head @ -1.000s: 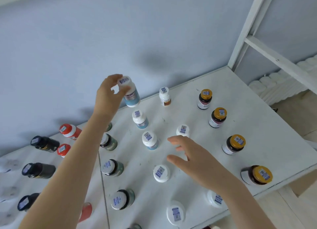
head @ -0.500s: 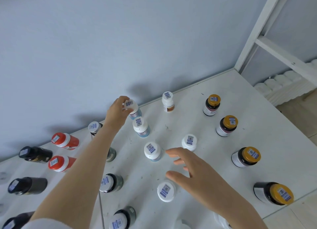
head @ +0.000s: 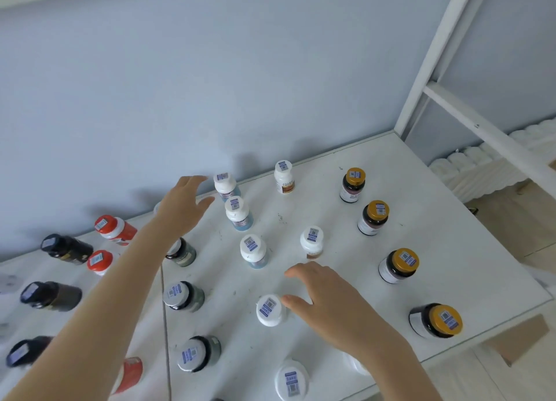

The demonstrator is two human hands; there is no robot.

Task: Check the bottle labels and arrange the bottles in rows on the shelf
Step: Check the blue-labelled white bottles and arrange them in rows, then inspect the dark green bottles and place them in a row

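Note:
A blue bottle with a white cap (head: 226, 186) stands at the back of the white shelf (head: 451, 226), heading a row of like bottles (head: 238, 213). My left hand (head: 183, 205) hovers just left of it, fingers spread, holding nothing. My right hand (head: 328, 304) floats open over the shelf's middle, thumb beside a white-capped bottle (head: 269, 309) and fingers near another one (head: 312, 241). Bottles with gold caps (head: 374, 217) form a row on the right. Grey bottles (head: 183, 295) line up behind my left arm.
Red-capped bottles (head: 112, 227) and black bottles (head: 64, 248) lie on their sides on the left board. A white shelf post and crossbar (head: 433, 57) rise at the back right. The blue wall runs along the shelf's back edge. Bare shelf lies at the far right corner.
My left hand set the blue bottle down at the back of its row, let go and drew back to the left. My right hand stayed hovering, open.

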